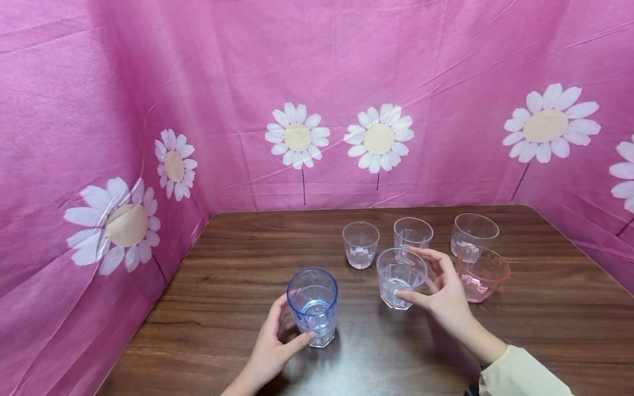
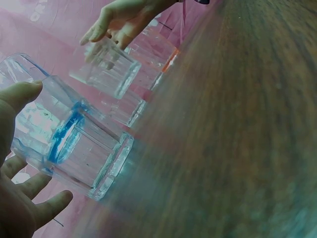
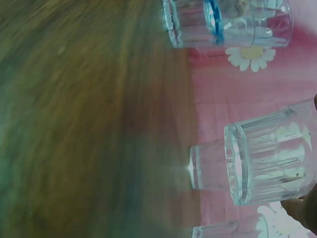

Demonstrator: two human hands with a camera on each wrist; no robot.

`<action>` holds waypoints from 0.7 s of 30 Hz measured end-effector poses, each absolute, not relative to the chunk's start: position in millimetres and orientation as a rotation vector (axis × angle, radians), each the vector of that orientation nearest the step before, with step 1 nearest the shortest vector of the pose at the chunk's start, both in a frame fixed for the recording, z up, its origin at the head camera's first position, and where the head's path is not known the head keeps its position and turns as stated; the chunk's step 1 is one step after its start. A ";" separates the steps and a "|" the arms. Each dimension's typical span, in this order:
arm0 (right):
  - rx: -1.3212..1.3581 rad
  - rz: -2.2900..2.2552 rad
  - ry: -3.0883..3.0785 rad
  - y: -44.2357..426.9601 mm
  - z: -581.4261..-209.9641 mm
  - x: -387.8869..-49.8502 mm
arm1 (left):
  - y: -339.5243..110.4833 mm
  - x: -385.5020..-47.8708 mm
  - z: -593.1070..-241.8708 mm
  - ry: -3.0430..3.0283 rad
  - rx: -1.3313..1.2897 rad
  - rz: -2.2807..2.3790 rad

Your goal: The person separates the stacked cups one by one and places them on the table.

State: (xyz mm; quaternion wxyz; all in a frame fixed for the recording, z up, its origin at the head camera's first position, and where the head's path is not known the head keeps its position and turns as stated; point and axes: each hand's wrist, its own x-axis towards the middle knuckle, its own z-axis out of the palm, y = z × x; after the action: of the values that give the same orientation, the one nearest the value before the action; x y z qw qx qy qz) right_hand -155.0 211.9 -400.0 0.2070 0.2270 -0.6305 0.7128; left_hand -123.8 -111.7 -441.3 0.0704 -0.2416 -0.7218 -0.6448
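My left hand (image 1: 274, 344) holds a stack of two tumblers, thumb in front and fingers on the far side. The upper one is a blue-rimmed tumbler (image 1: 312, 302); its blue base shows inside a clear faceted tumbler (image 2: 101, 158), which stands upright on the table. To the right, my right hand (image 1: 448, 297) grips another clear tumbler (image 1: 400, 280) by its side, thumb in front. Both wrist views show this tumbler (image 3: 270, 158) raised above the table, its base downward, apart from the blue-rimmed stack.
Behind stand a clear tumbler (image 1: 360, 247), another clear tumbler (image 1: 413, 234) partly hidden by the held one, and a third clear tumbler (image 1: 473, 236). A pink tumbler (image 1: 481, 278) sits beside my right hand. Pink flowered cloth (image 1: 337, 66) encloses the wooden table (image 1: 238, 264).
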 end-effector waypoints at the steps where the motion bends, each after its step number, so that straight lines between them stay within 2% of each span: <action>1: 0.615 1.973 -1.768 213.3 -400.8 -155.1 | -111.6 -123.8 -441.0 -2.173 -0.723 -1.939; 21: 0.388 1.851 -1.898 225.6 -413.6 -161.5 | -111.5 -124.3 -442.1 -2.158 -0.751 -1.923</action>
State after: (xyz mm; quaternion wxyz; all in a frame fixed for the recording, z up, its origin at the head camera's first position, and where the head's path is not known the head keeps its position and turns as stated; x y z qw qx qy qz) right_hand -161.5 225.6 -413.6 0.2291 0.1409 -0.6895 0.6725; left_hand -124.3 -111.5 -442.1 0.0774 -0.2506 -0.7204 -0.6421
